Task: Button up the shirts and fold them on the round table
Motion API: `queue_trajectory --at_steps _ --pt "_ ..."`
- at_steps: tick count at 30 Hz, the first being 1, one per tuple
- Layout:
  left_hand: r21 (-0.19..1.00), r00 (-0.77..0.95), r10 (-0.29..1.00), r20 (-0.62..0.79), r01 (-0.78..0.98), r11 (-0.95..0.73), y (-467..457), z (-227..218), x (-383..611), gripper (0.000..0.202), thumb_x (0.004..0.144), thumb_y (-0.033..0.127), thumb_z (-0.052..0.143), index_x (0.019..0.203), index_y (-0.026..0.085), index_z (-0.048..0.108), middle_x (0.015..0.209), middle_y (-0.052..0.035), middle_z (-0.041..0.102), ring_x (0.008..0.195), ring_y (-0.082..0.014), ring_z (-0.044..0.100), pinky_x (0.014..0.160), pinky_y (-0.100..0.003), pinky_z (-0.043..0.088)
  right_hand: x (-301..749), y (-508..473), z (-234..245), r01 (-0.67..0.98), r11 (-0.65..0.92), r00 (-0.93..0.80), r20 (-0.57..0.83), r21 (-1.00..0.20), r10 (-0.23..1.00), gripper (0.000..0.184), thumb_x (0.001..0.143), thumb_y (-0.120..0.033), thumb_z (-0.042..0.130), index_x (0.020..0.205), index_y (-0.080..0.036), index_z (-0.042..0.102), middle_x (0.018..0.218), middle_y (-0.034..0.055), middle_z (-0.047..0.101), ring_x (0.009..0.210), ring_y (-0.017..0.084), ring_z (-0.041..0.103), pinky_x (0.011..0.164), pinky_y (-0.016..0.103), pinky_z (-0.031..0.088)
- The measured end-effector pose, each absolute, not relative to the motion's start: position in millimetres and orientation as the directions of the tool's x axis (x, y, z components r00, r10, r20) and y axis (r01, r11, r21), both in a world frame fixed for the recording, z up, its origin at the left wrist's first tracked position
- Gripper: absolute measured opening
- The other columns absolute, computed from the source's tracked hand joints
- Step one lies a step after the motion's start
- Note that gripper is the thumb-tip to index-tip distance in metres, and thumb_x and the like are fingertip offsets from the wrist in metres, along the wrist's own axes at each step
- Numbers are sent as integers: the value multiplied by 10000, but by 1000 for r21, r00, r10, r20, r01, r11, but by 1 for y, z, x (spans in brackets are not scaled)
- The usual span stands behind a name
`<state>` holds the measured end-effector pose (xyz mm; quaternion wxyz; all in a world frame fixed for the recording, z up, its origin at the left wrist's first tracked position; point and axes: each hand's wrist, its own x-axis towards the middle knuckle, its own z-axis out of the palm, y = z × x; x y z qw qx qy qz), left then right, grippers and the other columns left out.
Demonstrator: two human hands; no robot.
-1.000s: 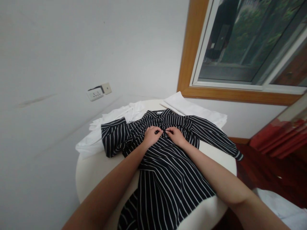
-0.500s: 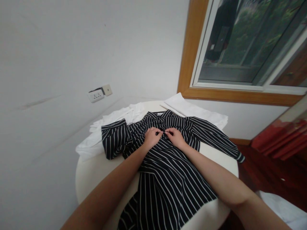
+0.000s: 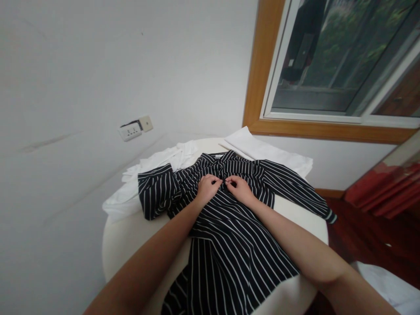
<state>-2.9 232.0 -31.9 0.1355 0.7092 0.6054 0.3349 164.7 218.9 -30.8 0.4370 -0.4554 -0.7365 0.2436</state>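
A black shirt with white stripes point(image 3: 229, 236) lies spread over a round white table point(image 3: 127, 245), its collar toward the wall. Its right-hand sleeve stretches out past the table's edge, while the left-hand one is bunched up. My left hand point(image 3: 208, 188) pinches the front opening of the shirt below the collar. Close beside it, my right hand point(image 3: 239, 188) pinches the same front edge, thumb and forefinger together. The fingertips of both hands nearly meet. Whatever small part of the placket sits between them is too small to make out.
Crumpled white cloth point(image 3: 121, 201) lies at the table's left side, and folded white cloth point(image 3: 262, 146) at the back right. Behind are a wall with a socket point(image 3: 130, 131) and a wood-framed window point(image 3: 252, 100). A red curtain point(image 3: 380, 188) hangs at right; white fabric point(image 3: 387, 284) is lower right.
Hardly anything differs. Both hands stay pinched at the shirt front with only a slight shift of the fingers, and the camera view has moved very slightly.
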Motion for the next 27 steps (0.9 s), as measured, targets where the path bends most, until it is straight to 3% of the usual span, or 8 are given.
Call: queue_trajectory --at_steps 9,16,27 --pt "565 69 940 334 784 -258 232 -34 -4 192 839 351 564 820 238 718 958 -18 679 983 -191 583 943 -346 420 171 222 -28 366 418 -249 345 -831 905 226 865 -269 501 887 -190 711 884 29 720 826 160 643 808 301 477" --pt "571 81 945 317 779 -259 231 -33 -4 192 847 336 554 828 236 716 980 -21 678 972 -189 587 931 -347 432 170 232 -40 286 339 -271 264 -896 926 195 777 -285 598 915 -180 688 734 -8 684 663 132 611 704 265 482" --pt "567 75 946 315 785 -251 231 -31 -1 213 869 329 526 841 230 712 968 -26 682 963 -187 592 926 -341 432 163 238 -46 346 330 -196 276 -878 941 143 743 -233 617 877 -197 649 737 -30 655 655 119 603 714 263 489"
